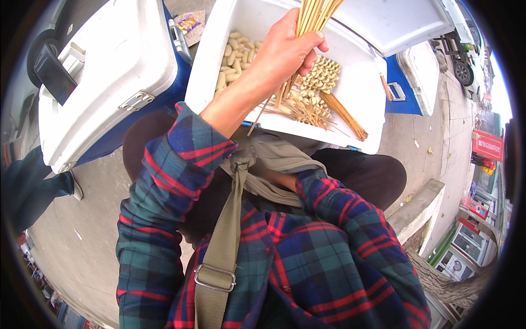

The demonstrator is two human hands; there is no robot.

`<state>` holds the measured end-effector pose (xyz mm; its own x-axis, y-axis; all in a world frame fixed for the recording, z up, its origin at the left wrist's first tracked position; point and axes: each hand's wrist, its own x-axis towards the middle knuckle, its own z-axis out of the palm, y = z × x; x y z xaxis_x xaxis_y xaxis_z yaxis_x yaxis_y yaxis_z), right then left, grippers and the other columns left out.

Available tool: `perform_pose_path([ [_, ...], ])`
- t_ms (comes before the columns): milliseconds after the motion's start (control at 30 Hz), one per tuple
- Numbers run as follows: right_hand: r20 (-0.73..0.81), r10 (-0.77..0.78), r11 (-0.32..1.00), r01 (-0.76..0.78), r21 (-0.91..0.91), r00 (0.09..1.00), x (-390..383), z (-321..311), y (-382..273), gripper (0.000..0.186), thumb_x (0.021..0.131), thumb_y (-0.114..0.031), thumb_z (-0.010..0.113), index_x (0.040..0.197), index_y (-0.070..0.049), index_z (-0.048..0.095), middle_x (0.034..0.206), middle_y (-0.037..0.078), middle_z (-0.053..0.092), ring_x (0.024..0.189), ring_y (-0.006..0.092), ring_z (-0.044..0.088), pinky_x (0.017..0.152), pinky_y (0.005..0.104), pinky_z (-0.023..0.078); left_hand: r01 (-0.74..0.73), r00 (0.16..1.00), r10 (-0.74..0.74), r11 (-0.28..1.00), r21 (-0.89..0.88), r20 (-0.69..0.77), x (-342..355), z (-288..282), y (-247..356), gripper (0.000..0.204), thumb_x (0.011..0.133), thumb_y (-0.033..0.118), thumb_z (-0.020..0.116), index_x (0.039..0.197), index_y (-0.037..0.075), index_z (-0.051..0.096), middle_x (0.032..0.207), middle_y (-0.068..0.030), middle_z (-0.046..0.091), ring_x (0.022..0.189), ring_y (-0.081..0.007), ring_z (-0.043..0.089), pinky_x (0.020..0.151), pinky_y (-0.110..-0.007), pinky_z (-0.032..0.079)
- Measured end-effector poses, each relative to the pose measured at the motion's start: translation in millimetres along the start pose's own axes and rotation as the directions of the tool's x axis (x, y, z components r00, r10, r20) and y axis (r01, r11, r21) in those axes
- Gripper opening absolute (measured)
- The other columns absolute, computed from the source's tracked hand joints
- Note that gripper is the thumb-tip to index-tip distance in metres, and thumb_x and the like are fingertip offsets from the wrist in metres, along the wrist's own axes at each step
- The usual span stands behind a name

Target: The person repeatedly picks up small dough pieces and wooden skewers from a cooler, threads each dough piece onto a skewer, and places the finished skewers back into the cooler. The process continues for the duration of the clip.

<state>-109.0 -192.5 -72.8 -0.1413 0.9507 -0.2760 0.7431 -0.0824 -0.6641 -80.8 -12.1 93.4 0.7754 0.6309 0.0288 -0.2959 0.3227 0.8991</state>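
Note:
My left hand [296, 46] is closed around an upright bundle of thin wooden skewers [315, 13], held over an open white cooler box [364, 120]. Inside the box lie pale oblong pieces [235, 52], rows of pale cut pieces [318, 74], loose thin sticks and a bundle of darker skewers [345, 116]. A beige bag [274, 156] with an olive strap [216, 274] sits at my lap. My right hand [276, 178] reaches into or behind the bag's fabric from the right; its fingers are mostly hidden, so I cannot see what it holds.
A closed white-and-blue cooler [109, 77] with a dark phone-like object [55, 74] stands at left; another [416, 82] stands at right. Another person's leg [27, 186] is at far left. A concrete edge [422, 208], tree trunk [449, 290] and parked vehicle [463, 66] are on the right.

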Motion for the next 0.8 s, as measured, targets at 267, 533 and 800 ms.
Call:
perform_pose_path([
  [267, 0.363, 0.174, 0.821, -0.339, 0.460, 0.915, -50, -58, 5, 0.043, 0.101, -0.031, 0.043, 0.136, -0.006, 0.047, 0.136, 0.015, 0.050, 0.128, 0.0275, 0.045, 0.108, 0.0369, 0.034, 0.088, 0.996, -0.089, 0.996, -0.030, -0.032, -1, 1, 8, 0.025, 0.089, 0.006, 0.049, 0.112, 0.001, 0.041, 0.076, -0.0065, 0.057, 0.050, -0.0088, 0.048, 0.040, -0.023, 0.041],
  [533, 0.132, 0.044, 0.913, -0.093, 0.396, 0.990, -65, -49, -12, 0.022, 0.096, -0.021, 0.051, 0.106, -0.002, 0.059, 0.087, 0.011, 0.063, 0.067, 0.0197, 0.060, 0.062, 0.0362, 0.047, -0.014, 1.000, 0.013, 0.991, -0.135, -0.011, 0, -7, -3, 0.026, 0.089, 0.006, 0.049, 0.112, 0.000, 0.040, 0.076, -0.0073, 0.056, 0.047, -0.0094, 0.048, 0.038, -0.025, 0.040],
  [800, 0.181, 0.225, 0.223, -0.231, 0.947, 0.957, -92, -125, -57, 0.023, 0.094, -0.007, 0.058, 0.115, 0.001, 0.057, 0.101, 0.010, 0.062, 0.088, 0.0165, 0.065, 0.081, 0.0312, 0.055, 0.032, 0.995, -0.043, 0.994, -0.109, -0.095, 5, -20, -5, 0.024, 0.088, 0.005, 0.050, 0.110, 0.002, 0.041, 0.077, -0.0069, 0.058, 0.048, -0.0088, 0.049, 0.038, -0.024, 0.040],
])
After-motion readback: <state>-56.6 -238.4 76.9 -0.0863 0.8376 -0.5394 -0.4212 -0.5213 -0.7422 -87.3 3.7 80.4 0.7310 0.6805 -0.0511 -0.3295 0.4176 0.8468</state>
